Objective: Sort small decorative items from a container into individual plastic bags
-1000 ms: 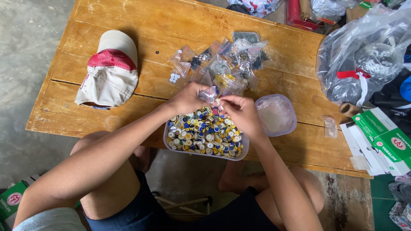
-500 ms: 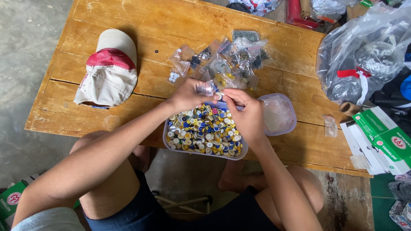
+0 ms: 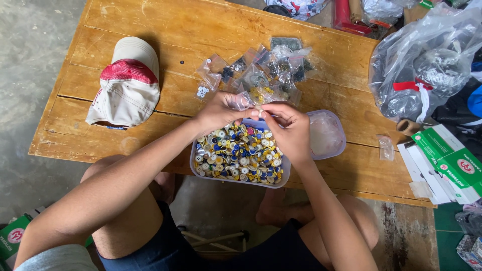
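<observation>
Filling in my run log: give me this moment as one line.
left hand: holds small clear bag | right hand: pinching at bag's mouth | below: tub of buttons | table: bag pile, cap

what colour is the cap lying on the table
The cap is off-white with a red band across it, seen clearly in the head view.

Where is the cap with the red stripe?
In the head view, the cap lies on the left part of the wooden table, left of the pile of small plastic bags and apart from it.
</observation>
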